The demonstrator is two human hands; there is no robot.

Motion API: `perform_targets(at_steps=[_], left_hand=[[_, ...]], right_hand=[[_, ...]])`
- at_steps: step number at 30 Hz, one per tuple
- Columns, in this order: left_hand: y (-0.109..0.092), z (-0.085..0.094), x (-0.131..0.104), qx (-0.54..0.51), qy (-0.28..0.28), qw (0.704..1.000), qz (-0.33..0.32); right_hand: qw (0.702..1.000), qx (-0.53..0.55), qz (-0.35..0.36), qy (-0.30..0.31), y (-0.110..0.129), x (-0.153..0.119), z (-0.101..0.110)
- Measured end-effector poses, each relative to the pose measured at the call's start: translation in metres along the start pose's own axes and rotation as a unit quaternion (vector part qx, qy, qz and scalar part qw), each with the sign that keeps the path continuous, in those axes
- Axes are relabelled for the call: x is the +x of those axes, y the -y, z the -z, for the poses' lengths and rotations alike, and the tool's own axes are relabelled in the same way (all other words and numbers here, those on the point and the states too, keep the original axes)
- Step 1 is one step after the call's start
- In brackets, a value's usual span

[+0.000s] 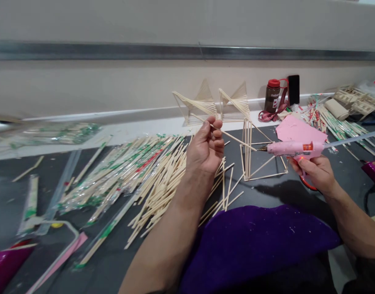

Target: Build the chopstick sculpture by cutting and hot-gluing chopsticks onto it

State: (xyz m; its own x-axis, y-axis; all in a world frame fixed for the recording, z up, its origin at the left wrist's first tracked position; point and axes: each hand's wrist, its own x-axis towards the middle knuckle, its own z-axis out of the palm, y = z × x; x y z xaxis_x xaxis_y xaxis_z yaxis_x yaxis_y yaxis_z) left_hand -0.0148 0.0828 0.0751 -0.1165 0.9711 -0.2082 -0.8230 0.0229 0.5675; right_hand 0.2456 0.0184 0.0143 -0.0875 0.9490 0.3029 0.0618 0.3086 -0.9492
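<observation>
1. While a thin stick (pixel 239 140) is held in mid-air over the dark table (pixel 10 179), its right end sits at the tip of the pink glue gun (pixel 294 149); whether the two touch, I cannot tell.
2. The left hand (pixel 207 149) pinches the stick between thumb and fingers, palm turned toward the viewer.
3. The right hand (pixel 318 171) is wrapped around the glue gun's handle; a pale glue rod (pixel 356 138) sticks out behind.
4. Beyond the stick's tip, a frame (pixel 265 176) of joined sticks stands on the table. It seems partly built: a base and some uprights show, but no clear fan of sticks.
5. Farther back, near the wall (pixel 114 90), stand a left fan frame (pixel 206 104) and a right fan frame (pixel 236 102), their sticks spread in twisted fans; both look finished or nearly so.
6. To the left lie many loose sticks (pixel 163 188) and wrapped packs (pixel 123 171), apparently unused, so plenty of material is left.
7. At back right are a bottle (pixel 271 100), a phone (pixel 293 90) and a pink sheet (pixel 299 128).
</observation>
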Motion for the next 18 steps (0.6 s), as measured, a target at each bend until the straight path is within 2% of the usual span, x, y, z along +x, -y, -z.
perform_targets(at_steps=[4,10,13,18], left_hand=[[-0.001,-0.002,0.0,-0.004,-0.015,1.0,-0.006],[-0.001,0.001,0.003,-0.005,-0.007,1.0,-0.011],[-0.003,0.004,0.006,-0.001,0.007,1.0,-0.009],[-0.004,0.003,0.005,0.011,0.03,0.999,-0.002]], right_hand=[[1.0,-0.018,-0.004,0.01,-0.006,0.0,0.004],[0.996,-0.067,-0.033,0.04,-0.008,-0.001,0.009],[0.998,-0.022,-0.049,0.04,0.002,0.001,0.005],[0.991,0.119,-0.062,0.021,0.023,0.009,0.001]])
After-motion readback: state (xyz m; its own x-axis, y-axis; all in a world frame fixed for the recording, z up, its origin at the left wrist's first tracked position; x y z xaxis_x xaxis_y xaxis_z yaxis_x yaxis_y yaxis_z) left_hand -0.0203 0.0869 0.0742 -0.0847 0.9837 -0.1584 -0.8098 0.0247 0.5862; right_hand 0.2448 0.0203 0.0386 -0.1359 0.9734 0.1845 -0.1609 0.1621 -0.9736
